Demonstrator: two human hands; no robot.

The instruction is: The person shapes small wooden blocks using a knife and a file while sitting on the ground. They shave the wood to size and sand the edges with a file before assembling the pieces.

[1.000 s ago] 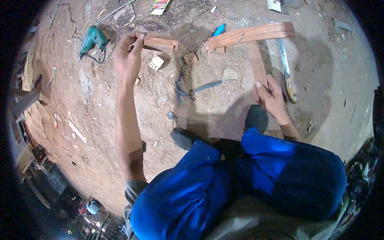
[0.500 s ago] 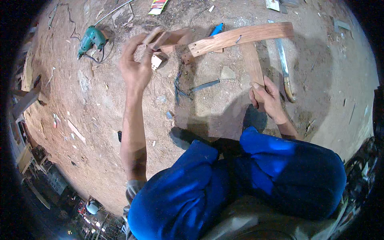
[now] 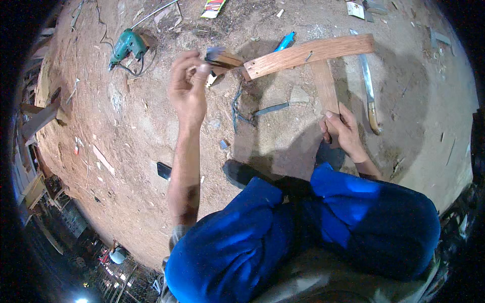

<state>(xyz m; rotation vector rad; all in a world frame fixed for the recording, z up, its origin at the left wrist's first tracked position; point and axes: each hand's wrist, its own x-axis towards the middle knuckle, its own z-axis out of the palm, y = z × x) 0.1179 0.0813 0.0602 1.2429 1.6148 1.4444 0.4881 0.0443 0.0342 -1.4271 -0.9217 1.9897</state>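
Observation:
My right hand (image 3: 343, 129) is closed around the lower end of a straight wooden bar (image 3: 325, 86). The bar's upper end meets a curved wooden board (image 3: 323, 52), which has small holes at its left end and a dark mark in the middle. Just past that left end is another wooden piece (image 3: 225, 58), blurred by motion; whether it is joined to the board I cannot tell. My left hand (image 3: 189, 91) is raised beside this piece, fingers loosely curled and thumb apart from them, with nothing visible in the grip.
A green power drill (image 3: 129, 46) lies at the far left. A long knife (image 3: 368, 83) is right of the bar, and a blue tool (image 3: 285, 41) is partly behind the board. Dark strips (image 3: 273, 108), a black phone-like object (image 3: 163, 170) and wood scraps lie on the dirt floor (image 3: 136, 202).
My left hand has come off the wooden piece, which now sits to its right and looks turned. The right hand keeps its grip on the bar. The whole view has shifted slightly.

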